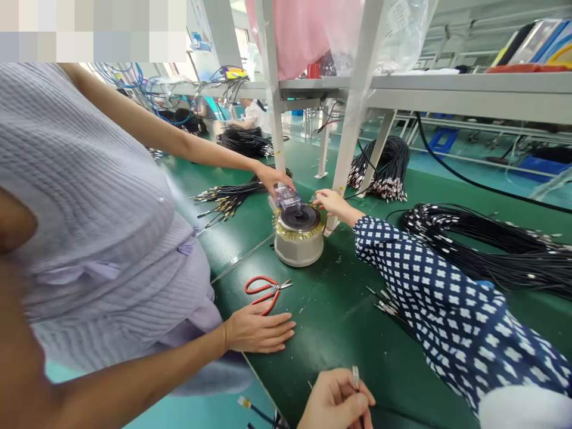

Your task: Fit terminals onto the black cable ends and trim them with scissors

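Observation:
My left hand (336, 400), at the bottom of the view, is closed on a cable connector (356, 375) with a small silvery metal end. A dark cable trails to the right from it along the tabletop. My right hand (330, 204), in a navy patterned sleeve, reaches to the rim of a round white device (298, 250). Its fingers are pinched beside the yellow tabs around the device's dark top disc; what they hold is too small to name. Another person's hand (276, 179) touches the clear plastic part (288, 198) on the device.
The other person's second hand (261, 329) lies flat by red-handled scissors (268, 289) on the green table (344, 310). Black cable bundles lie left (232, 199), behind (379, 167) and right (487, 244). White shelf posts (346, 131) rise behind the device.

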